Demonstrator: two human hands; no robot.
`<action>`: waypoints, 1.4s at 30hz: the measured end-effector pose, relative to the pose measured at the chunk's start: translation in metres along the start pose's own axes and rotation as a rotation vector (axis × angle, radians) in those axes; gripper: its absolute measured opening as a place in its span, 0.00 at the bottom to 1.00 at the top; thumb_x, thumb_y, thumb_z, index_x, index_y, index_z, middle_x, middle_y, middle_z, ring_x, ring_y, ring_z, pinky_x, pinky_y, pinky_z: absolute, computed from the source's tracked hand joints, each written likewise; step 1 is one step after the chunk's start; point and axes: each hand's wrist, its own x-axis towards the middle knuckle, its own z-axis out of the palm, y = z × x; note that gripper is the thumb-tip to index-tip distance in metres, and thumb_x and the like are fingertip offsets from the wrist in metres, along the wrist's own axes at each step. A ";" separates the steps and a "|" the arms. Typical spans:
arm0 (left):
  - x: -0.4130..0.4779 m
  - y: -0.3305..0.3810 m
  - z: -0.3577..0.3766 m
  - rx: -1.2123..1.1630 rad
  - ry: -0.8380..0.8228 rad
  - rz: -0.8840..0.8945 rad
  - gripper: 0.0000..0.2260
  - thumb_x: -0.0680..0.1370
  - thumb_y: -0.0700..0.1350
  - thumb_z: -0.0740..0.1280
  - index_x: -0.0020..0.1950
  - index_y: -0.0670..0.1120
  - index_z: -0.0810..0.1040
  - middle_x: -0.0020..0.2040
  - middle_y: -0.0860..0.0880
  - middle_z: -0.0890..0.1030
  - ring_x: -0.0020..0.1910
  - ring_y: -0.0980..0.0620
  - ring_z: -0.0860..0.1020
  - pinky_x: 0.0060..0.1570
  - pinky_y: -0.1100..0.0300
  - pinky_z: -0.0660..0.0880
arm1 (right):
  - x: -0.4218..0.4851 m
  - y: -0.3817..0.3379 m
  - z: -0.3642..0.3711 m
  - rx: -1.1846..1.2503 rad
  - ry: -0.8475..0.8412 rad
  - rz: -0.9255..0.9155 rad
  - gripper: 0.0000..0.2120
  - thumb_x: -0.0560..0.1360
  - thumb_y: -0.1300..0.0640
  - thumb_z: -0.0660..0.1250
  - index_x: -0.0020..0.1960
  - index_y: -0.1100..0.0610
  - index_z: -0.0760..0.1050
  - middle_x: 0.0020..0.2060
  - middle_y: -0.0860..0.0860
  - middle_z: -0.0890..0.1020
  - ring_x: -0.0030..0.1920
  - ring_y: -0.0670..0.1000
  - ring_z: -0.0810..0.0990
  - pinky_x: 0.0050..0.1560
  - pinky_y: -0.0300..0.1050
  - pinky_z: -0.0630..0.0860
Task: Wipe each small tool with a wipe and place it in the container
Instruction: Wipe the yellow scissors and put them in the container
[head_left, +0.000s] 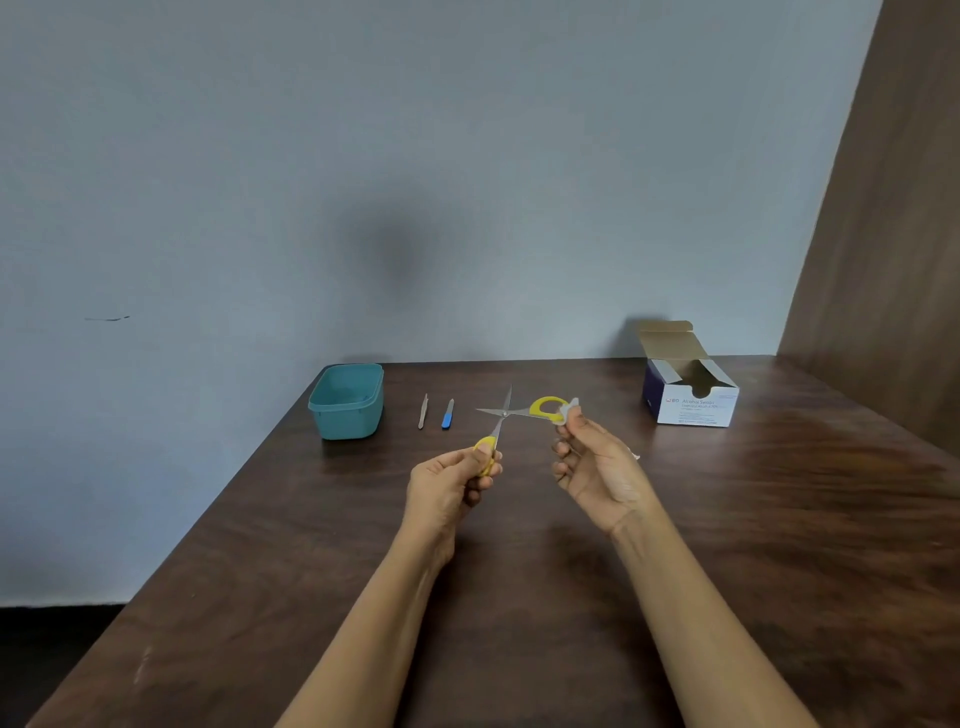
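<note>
gripping 1 scissors (504, 413), left hand (452, 480) | right hand (597, 467) pinching 1 wipe (567, 410) | 2 tools (422, 411) | 1 container (345, 423)

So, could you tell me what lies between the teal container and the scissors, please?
In the head view, two small tools lie there: a slim pale tool, then a blue-handled tool nearer the scissors.

I see a dark wood-grain table (753, 519) with a soft sheen. The scissors (504, 413) have bright, smooth metal blades and glossy yellow plastic handles. The small white wipe (567, 410) looks like thin, soft paper or cloth. The teal container (345, 402) is smooth plastic, nearly matt. The box (696, 410) is cardboard, printed white outside and raw brown inside. The wall (363, 156) is matt paint.
</note>
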 end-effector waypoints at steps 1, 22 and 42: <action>0.000 0.000 -0.001 0.015 0.006 0.006 0.06 0.76 0.40 0.69 0.43 0.40 0.83 0.34 0.48 0.82 0.27 0.61 0.73 0.28 0.70 0.68 | 0.000 -0.002 -0.002 -0.027 -0.002 0.020 0.06 0.75 0.54 0.67 0.41 0.55 0.76 0.33 0.47 0.74 0.31 0.43 0.69 0.27 0.34 0.66; -0.005 0.005 -0.013 0.437 -0.134 0.274 0.04 0.77 0.42 0.69 0.46 0.44 0.84 0.39 0.46 0.84 0.33 0.58 0.80 0.36 0.67 0.75 | -0.007 -0.013 -0.011 -0.391 -0.172 0.423 0.06 0.65 0.54 0.69 0.31 0.53 0.76 0.26 0.46 0.69 0.30 0.44 0.64 0.35 0.38 0.60; -0.005 0.008 -0.019 0.637 -0.161 0.388 0.02 0.75 0.42 0.71 0.44 0.48 0.84 0.36 0.45 0.83 0.35 0.59 0.79 0.43 0.66 0.77 | -0.003 -0.015 -0.017 -0.655 -0.227 0.374 0.08 0.66 0.53 0.71 0.30 0.54 0.78 0.28 0.47 0.73 0.32 0.44 0.67 0.36 0.39 0.61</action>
